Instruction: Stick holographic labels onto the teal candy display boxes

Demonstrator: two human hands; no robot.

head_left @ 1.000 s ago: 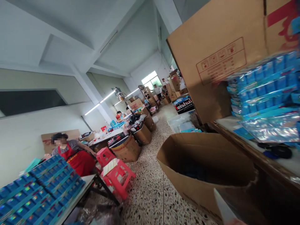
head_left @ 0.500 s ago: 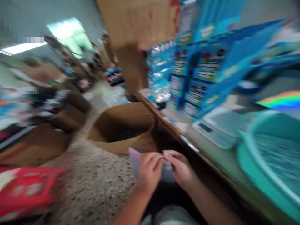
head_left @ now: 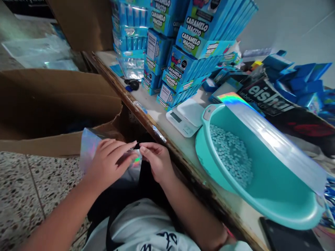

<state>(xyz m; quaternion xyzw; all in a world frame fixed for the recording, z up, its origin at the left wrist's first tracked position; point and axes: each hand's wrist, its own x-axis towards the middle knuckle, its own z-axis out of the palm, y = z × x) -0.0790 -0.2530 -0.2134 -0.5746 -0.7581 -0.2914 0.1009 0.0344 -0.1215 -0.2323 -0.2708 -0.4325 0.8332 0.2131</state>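
My left hand and my right hand meet over my lap, below the table edge. Both pinch a shiny holographic pouch at its top edge, fingertips almost touching. The pouch spreads leftward under my left hand. To the right, a teal basin of small pale candies sits on the table, with a stack of holographic pouches laid across its rim. A small white scale stands just left of the basin.
Blue "Caramelo Macizo" boxes are stacked at the back of the table. A large open cardboard carton stands on the speckled floor to my left. A dark printed box lies behind the basin.
The view swung from the workshop aisle down to my lap and the table. My hands came into view holding the pouch and now hold it steadily.
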